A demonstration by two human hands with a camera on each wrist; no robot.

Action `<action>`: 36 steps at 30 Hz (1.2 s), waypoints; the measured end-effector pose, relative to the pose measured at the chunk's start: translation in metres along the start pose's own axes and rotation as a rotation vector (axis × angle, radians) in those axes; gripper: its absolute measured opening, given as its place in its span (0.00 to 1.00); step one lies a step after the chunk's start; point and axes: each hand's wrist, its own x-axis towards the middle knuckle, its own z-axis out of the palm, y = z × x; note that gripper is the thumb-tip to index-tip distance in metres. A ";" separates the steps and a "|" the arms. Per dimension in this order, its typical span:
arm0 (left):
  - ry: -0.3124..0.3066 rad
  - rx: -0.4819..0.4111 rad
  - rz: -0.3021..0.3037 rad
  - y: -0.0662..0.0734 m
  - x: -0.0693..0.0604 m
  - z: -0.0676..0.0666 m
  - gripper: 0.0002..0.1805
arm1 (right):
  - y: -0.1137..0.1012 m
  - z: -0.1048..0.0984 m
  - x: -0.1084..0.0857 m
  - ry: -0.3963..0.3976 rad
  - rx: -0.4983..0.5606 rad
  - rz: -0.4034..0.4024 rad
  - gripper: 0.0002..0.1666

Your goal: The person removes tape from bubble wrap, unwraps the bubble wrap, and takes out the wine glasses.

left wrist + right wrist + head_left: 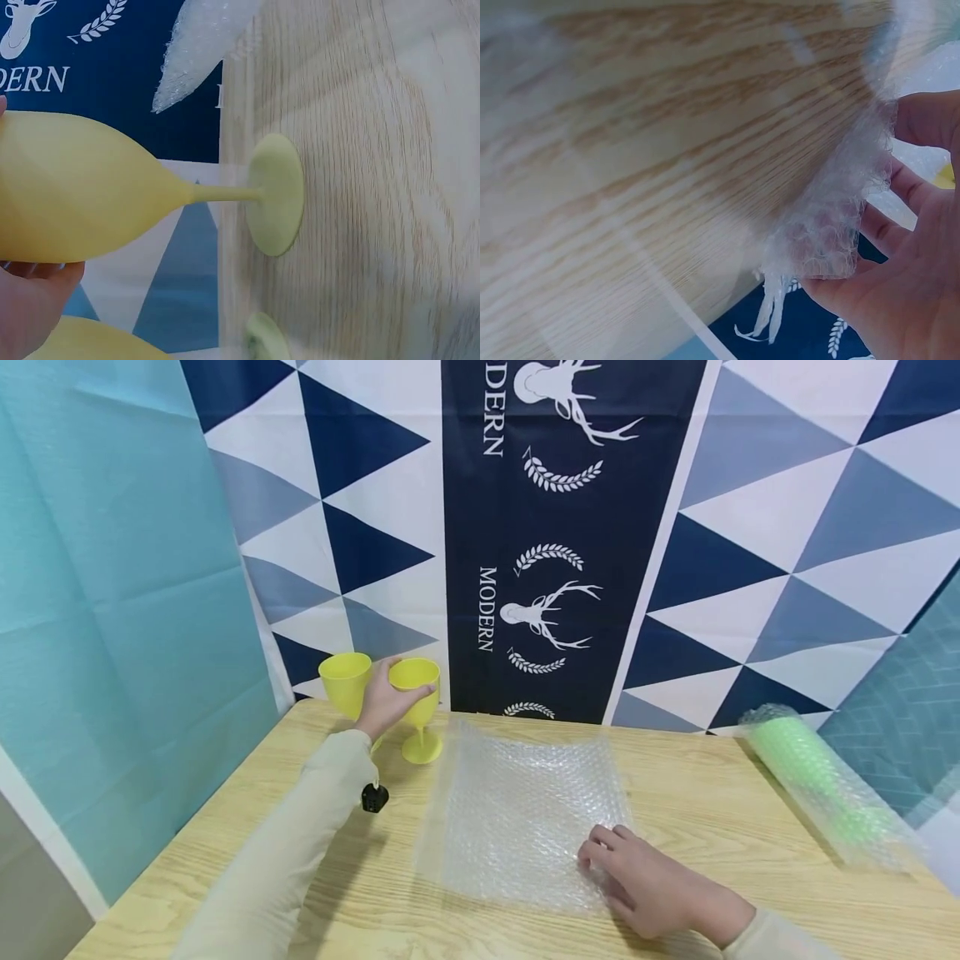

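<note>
The left hand (390, 700) has its grip clamped around a bright yellow, stemmed goblet (422, 713), thumb on the near side and fingers behind; it takes the wide bowl rather than the thin stem, probably because that gives more surface to hold. Below this grip the goblet stands upright, its round foot seemingly on the pale wood-grain table (393, 897), which would bear its weight. Just beside the grip, on its outer side, a matching yellow goblet (343, 692) stands partly hidden by the hand. Right of that grip lies a clear, square sheet of bubble wrap (525, 810), spread flat, presumably so its whole face is within reach of both hands. At the sheet's near right corner the right hand (656, 887) has its grip closed on the edge, plastic between thumb and fingers, likely because so light a sheet slides or curls easily. Beyond that grip, well apart on its outer side, a light-green roll wrapped in clear bubble plastic (813, 768) lies near the back, perhaps to leave the middle for the sheet.
</note>
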 end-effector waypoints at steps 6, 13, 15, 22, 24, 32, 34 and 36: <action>0.005 0.002 -0.040 0.003 0.000 0.001 0.50 | -0.001 0.001 0.001 -0.005 -0.011 0.010 0.22; 0.038 -0.049 -0.034 -0.007 0.003 0.007 0.51 | 0.000 -0.002 0.003 -0.006 -0.006 0.012 0.22; 0.037 -0.073 -0.062 -0.014 0.000 0.009 0.51 | 0.000 -0.003 0.003 -0.016 0.005 0.017 0.22; -0.018 -0.118 -0.178 -0.032 -0.015 0.013 0.51 | 0.000 -0.001 0.002 -0.016 0.000 0.015 0.22; -0.040 -0.144 -0.206 -0.036 -0.020 0.013 0.51 | 0.001 0.000 0.001 -0.013 -0.001 0.013 0.22; -0.110 -0.060 -0.321 -0.043 -0.043 0.012 0.52 | 0.001 0.000 0.002 -0.014 0.006 0.011 0.22; -0.118 -0.012 -0.336 -0.040 -0.051 0.010 0.49 | 0.001 0.000 0.002 -0.015 0.006 0.012 0.22; -0.132 0.046 -0.342 -0.037 -0.059 0.008 0.47 | 0.001 0.001 0.002 -0.011 0.003 0.008 0.22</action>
